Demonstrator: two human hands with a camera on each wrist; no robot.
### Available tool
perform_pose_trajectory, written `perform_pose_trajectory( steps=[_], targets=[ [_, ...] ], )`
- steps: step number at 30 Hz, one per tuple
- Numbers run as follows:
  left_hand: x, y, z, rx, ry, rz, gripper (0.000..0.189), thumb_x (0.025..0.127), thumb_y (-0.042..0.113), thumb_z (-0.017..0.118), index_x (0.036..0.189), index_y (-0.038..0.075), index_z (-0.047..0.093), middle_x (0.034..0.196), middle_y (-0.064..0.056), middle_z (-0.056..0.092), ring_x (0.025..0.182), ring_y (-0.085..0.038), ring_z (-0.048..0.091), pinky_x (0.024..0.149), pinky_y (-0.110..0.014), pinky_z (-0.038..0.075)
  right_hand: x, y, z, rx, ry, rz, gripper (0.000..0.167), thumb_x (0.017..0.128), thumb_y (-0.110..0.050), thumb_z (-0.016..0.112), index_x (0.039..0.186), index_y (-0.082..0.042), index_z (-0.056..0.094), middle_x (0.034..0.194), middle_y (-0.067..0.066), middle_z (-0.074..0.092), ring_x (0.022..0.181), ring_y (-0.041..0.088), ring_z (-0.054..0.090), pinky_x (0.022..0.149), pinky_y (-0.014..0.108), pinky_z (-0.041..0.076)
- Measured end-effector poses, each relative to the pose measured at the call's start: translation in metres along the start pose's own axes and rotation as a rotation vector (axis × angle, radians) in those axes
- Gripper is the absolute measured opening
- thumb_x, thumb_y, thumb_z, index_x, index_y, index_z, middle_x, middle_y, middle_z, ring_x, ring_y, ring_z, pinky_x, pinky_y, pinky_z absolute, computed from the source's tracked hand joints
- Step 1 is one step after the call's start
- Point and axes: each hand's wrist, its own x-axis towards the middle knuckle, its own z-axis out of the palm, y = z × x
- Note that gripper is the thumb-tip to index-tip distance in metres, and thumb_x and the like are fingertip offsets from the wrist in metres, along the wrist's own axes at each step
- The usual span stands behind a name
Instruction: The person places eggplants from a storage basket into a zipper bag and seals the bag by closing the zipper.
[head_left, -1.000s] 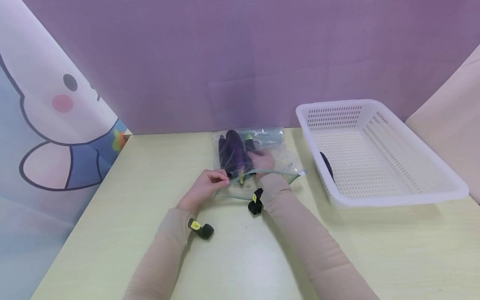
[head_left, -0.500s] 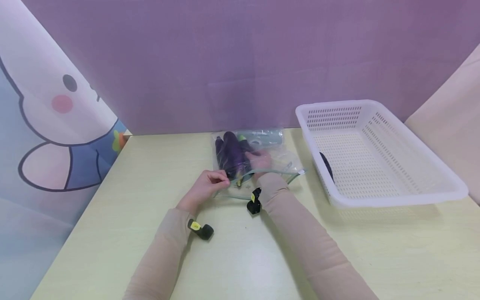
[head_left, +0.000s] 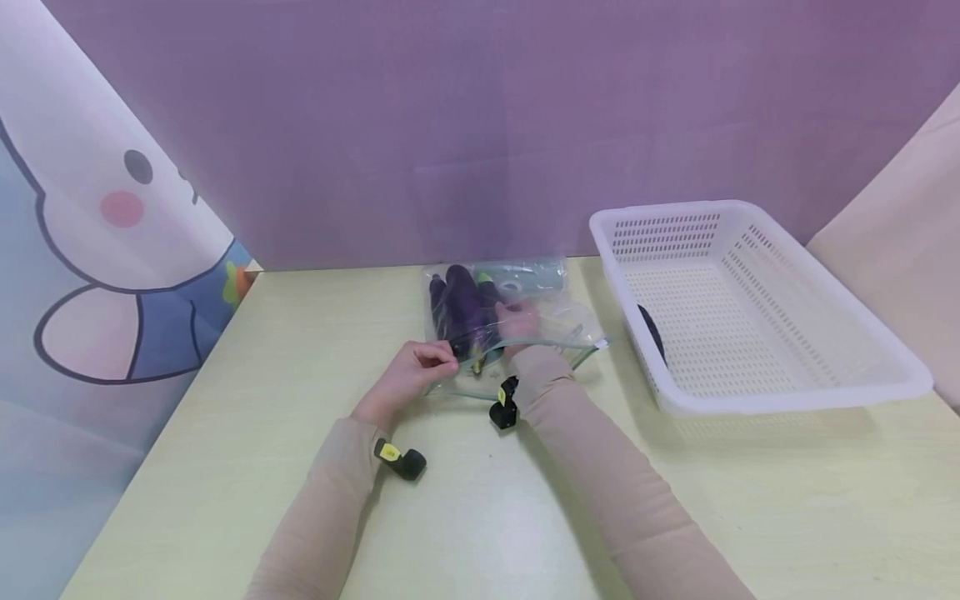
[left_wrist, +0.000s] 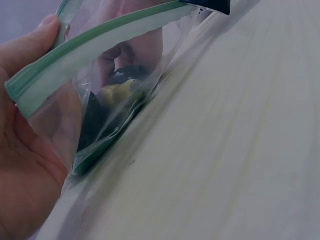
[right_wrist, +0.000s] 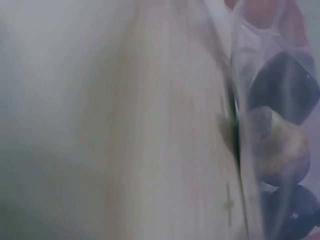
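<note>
Pinching the bag (head_left: 566, 317) by its rim (left_wrist: 100, 35), mid-frame, is the left hand (head_left: 408, 371); inside, the right hand (head_left: 519, 323) nears an eggplant (head_left: 489, 298), grip unclear; table (head_left: 622, 379) separates bag and basket (head_left: 787, 402), right.

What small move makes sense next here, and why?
I'd probably draw the right hand out of the clear bag next: the eggplants already lie side by side inside, and the left hand pinches the bag's green edge, which should steady it.
</note>
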Motion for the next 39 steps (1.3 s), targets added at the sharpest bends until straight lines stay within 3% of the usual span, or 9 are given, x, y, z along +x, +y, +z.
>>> perform_pose_trajectory(
  steps=[8, 12, 14, 17, 24, 27, 31, 34, 39],
  targets=[
    [0.001, -0.001, 0.0, -0.013, -0.003, 0.013, 0.039, 0.083, -0.007, 0.062, 0.078, 0.03, 0.073, 0.076, 0.009, 0.059, 0.07, -0.006, 0.048, 0.062, -0.016, 0.041, 0.092, 0.08, 0.041, 0.022, 0.098, -0.086, 0.019, 0.087, -0.031, 0.063, 0.096, -0.014, 0.067, 0.101, 0.009, 0.066, 0.095, 0.025, 0.061, 0.082, 0.034, 0.049],
    [0.0, 0.0, 0.0, -0.013, 0.003, 0.011, 0.035, 0.083, -0.007, 0.063, 0.079, 0.026, 0.074, 0.076, 0.009, 0.059, 0.07, -0.007, 0.048, 0.062, -0.017, 0.042, 0.066, 0.056, 0.029, 0.038, 0.023, -0.045, 0.027, 0.092, -0.023, 0.056, 0.109, -0.004, 0.063, 0.116, 0.017, 0.062, 0.111, 0.031, 0.057, 0.097, 0.039, 0.044],
    [0.0, 0.0, 0.0, -0.012, 0.007, 0.01, 0.033, 0.083, -0.008, 0.062, 0.08, 0.023, 0.074, 0.076, 0.008, 0.06, 0.07, -0.007, 0.049, 0.062, -0.017, 0.042, 0.045, 0.039, 0.021, 0.056, 0.032, -0.046, 0.027, 0.091, -0.02, 0.055, 0.109, -0.001, 0.062, 0.116, 0.02, 0.062, 0.11, 0.033, 0.056, 0.097, 0.039, 0.044],
    [0.0, 0.0, 0.0, -0.008, 0.013, 0.007, 0.032, 0.083, -0.008, 0.062, 0.08, 0.021, 0.074, 0.076, 0.008, 0.06, 0.071, -0.007, 0.05, 0.063, -0.017, 0.043, 0.036, 0.032, 0.016, 0.067, 0.013, -0.032, 0.027, 0.092, -0.018, 0.055, 0.11, 0.001, 0.061, 0.117, 0.02, 0.061, 0.111, 0.033, 0.055, 0.099, 0.039, 0.042],
    [0.0, 0.0, -0.001, 0.003, 0.015, -0.007, 0.01, 0.083, -0.006, 0.064, 0.086, -0.001, 0.073, 0.077, 0.008, 0.06, 0.073, -0.008, 0.051, 0.065, -0.017, 0.044, 0.096, 0.083, 0.038, 0.097, 0.02, -0.081, 0.02, 0.087, -0.025, 0.06, 0.101, -0.011, 0.065, 0.101, 0.008, 0.066, 0.094, 0.023, 0.06, 0.083, 0.033, 0.048],
    [0.001, -0.001, -0.001, 0.007, 0.009, -0.005, 0.016, 0.084, -0.004, 0.064, 0.084, 0.007, 0.075, 0.077, 0.008, 0.06, 0.072, -0.008, 0.05, 0.064, -0.017, 0.044, 0.11, 0.093, 0.043, 0.116, 0.027, -0.079, 0.014, 0.084, -0.024, 0.063, 0.094, -0.014, 0.064, 0.092, 0.004, 0.065, 0.085, 0.019, 0.058, 0.073, 0.03, 0.046],
    [0.001, -0.001, 0.0, 0.023, -0.001, 0.013, 0.037, 0.084, -0.004, 0.064, 0.079, 0.031, 0.073, 0.077, 0.011, 0.061, 0.073, -0.006, 0.05, 0.064, -0.016, 0.043, 0.087, 0.074, 0.031, 0.09, -0.048, -0.044, 0.024, 0.084, -0.028, 0.066, 0.103, -0.014, 0.061, 0.101, 0.005, 0.062, 0.093, 0.021, 0.057, 0.081, 0.033, 0.046],
    [0.002, -0.001, -0.001, 0.029, -0.005, 0.024, 0.039, 0.084, -0.002, 0.064, 0.078, 0.036, 0.072, 0.078, 0.012, 0.061, 0.073, -0.005, 0.051, 0.065, -0.016, 0.044, 0.072, 0.062, 0.026, 0.065, -0.074, -0.033, 0.023, 0.083, -0.026, 0.064, 0.101, -0.013, 0.059, 0.1, 0.005, 0.06, 0.093, 0.021, 0.055, 0.082, 0.033, 0.045],
    [0.001, -0.002, -0.002, 0.019, -0.007, 0.021, 0.035, 0.085, 0.002, 0.066, 0.078, 0.035, 0.072, 0.079, 0.011, 0.061, 0.074, -0.005, 0.051, 0.065, -0.016, 0.043, 0.079, 0.07, 0.033, 0.013, -0.07, -0.075, 0.021, 0.082, -0.018, 0.057, 0.102, -0.013, 0.056, 0.102, 0.002, 0.057, 0.094, 0.018, 0.051, 0.078, 0.028, 0.043]
  ],
)
